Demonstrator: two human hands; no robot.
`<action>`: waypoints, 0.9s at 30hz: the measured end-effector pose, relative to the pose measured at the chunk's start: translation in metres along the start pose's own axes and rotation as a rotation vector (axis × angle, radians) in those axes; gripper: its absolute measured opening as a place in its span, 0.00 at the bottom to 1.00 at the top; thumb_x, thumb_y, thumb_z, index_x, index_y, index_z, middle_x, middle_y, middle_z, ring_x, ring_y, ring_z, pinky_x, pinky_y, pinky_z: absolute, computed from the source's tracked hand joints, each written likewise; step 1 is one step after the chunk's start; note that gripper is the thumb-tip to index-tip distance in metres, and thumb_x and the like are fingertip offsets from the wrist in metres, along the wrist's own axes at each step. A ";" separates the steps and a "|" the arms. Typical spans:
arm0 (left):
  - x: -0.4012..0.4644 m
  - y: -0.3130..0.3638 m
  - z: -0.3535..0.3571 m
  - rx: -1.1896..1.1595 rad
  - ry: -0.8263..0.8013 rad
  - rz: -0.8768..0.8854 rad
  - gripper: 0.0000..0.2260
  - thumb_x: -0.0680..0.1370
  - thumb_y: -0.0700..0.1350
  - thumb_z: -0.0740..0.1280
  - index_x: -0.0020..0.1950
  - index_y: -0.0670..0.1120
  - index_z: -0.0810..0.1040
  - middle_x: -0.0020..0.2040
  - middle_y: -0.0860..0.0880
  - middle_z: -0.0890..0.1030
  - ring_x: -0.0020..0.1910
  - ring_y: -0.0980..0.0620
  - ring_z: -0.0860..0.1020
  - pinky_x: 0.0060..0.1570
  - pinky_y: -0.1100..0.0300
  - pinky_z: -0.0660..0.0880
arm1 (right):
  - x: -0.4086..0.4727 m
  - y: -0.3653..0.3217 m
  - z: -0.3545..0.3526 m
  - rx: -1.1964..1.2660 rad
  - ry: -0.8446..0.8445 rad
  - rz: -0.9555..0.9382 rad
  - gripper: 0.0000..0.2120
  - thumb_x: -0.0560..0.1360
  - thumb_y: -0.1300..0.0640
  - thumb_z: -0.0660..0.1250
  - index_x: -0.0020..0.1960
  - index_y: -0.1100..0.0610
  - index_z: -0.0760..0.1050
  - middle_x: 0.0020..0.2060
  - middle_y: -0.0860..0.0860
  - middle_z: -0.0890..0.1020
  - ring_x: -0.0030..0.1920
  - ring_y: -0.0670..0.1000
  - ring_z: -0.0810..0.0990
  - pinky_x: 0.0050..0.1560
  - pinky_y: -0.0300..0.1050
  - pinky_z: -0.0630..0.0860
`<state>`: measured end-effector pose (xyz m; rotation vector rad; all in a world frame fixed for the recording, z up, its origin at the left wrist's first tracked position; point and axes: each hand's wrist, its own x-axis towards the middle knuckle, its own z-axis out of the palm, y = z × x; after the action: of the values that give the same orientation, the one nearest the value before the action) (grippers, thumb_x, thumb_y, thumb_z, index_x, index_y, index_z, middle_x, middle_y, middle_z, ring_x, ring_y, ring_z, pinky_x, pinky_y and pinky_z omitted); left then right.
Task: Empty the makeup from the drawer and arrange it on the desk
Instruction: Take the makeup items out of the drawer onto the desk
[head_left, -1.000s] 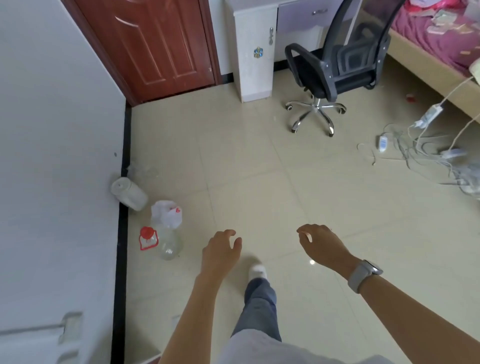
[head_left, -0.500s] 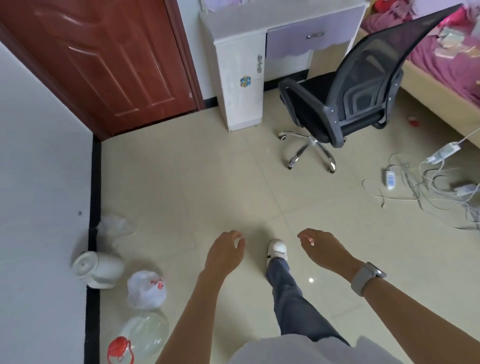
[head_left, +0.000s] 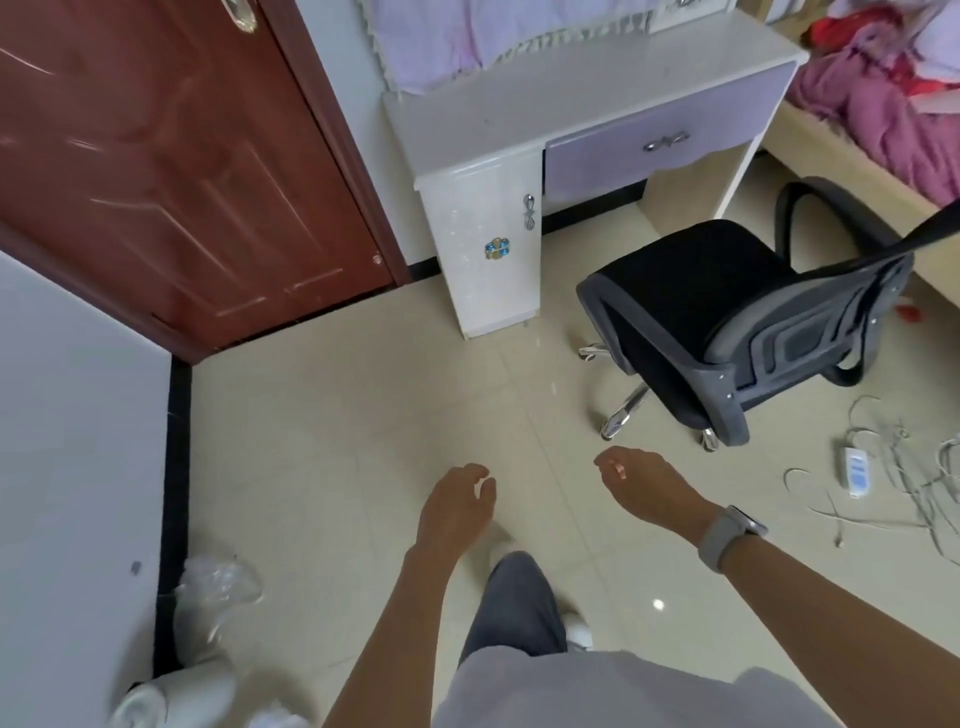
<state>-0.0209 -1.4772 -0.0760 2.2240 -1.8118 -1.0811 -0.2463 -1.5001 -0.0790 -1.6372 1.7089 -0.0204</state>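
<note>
Your left hand (head_left: 457, 506) hangs lower centre of frame, fingers loosely curled, holding nothing; your right hand (head_left: 641, 486) is just right of it, also loosely curled w/ nothing in it, a grey-strapped smartwatch (head_left: 727, 535) on the wrist. Both hands are out over the beige tiled floor (head_left: 363, 441), well apart from the furniture. The white glossy desk w/ a flat top (head_left: 571, 88) sits upper centre-right of frame; its lilac drawer front w/ a small silver handle (head_left: 665, 143) is closed, in the upper right under the desktop. No makeup shows, so you can't tell where it is from here. Left part of the desk is a white cabinet door w/ a silver pull and a blue flower sticker (head_left: 493, 249). A black mesh-back office chair on a chrome star base (head_left: 727, 322) stands right of centre, just in front of the desk's knee gap, its back toward you. Dark red wooden panelled door (head_left: 171, 171) fills the upper left, beside the desk. A bed w/ pink rumpled bedding (head_left: 883, 109) runs along the upper right edge. White cables and a small white adapter (head_left: 857, 470) lie on the floor at right edge. Crumpled clear plastic bag (head_left: 218, 582) and a blurred white object lie lower left by the wall. Your grey trouser leg (head_left: 519, 603) and a white shoe show bottom centre.
</note>
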 end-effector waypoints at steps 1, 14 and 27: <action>0.014 0.002 -0.005 0.010 -0.022 -0.004 0.14 0.80 0.48 0.57 0.63 0.46 0.73 0.62 0.48 0.75 0.58 0.49 0.74 0.57 0.61 0.68 | 0.014 -0.004 -0.006 -0.002 -0.013 -0.002 0.12 0.79 0.56 0.55 0.57 0.56 0.75 0.53 0.52 0.80 0.54 0.54 0.77 0.51 0.42 0.70; 0.377 0.122 -0.152 0.052 -0.026 0.170 0.15 0.80 0.47 0.58 0.65 0.45 0.72 0.63 0.45 0.74 0.61 0.47 0.73 0.58 0.57 0.70 | 0.326 -0.077 -0.166 -0.096 0.023 0.090 0.15 0.80 0.56 0.51 0.55 0.60 0.74 0.48 0.56 0.81 0.48 0.56 0.79 0.45 0.45 0.71; 0.631 0.279 -0.188 0.184 -0.029 0.473 0.16 0.79 0.44 0.58 0.67 0.45 0.70 0.65 0.46 0.71 0.62 0.46 0.70 0.60 0.52 0.68 | 0.562 -0.043 -0.285 0.611 0.270 0.393 0.14 0.78 0.63 0.56 0.59 0.65 0.74 0.44 0.53 0.79 0.48 0.53 0.77 0.53 0.41 0.71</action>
<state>-0.1136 -2.1859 -0.0981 1.7166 -2.3641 -0.8831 -0.2975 -2.1273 -0.1319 -0.8667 1.9470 -0.5391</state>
